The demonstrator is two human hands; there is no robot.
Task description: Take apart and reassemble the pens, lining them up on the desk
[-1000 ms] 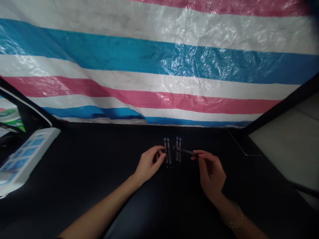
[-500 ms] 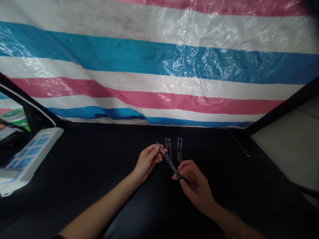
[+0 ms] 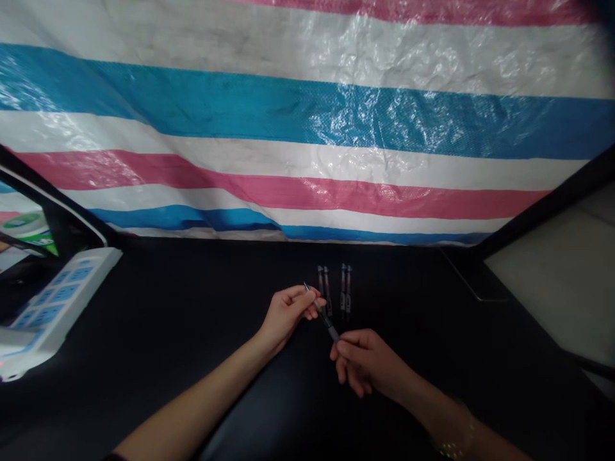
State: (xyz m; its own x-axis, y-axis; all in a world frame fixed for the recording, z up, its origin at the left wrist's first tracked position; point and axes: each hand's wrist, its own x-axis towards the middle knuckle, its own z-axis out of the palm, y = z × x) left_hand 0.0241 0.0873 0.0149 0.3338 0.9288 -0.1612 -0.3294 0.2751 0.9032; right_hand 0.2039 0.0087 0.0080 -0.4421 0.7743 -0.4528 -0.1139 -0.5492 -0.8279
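A slim dark pen (image 3: 323, 314) slants between my two hands, its narrow pointed end up and to the left. My left hand (image 3: 286, 314) pinches it near that end between thumb and fingers. At the lower, thicker grey end, my right hand (image 3: 368, 358) grips with thumb and forefinger, the other fingers curled loosely below. Whether the grey end is a separate piece, I cannot tell. Just behind lie two pens (image 3: 327, 282) side by side, partly hidden by my left fingers. Another pair of pens (image 3: 346, 291) lies parallel to their right.
The black tabletop (image 3: 192, 288) runs back to a striped plastic sheet (image 3: 307, 192). A white power strip (image 3: 60, 307) with blue socket faces is on the left. Beyond a dark frame at far left stands a green-and-white tub (image 3: 29, 227). A thin dark flat object (image 3: 473, 282) lies back right.
My right hand has turned and shifted slightly down, now pinching the pen's lower end. The pen shows a narrow point at its upper end. My left hand has barely moved.
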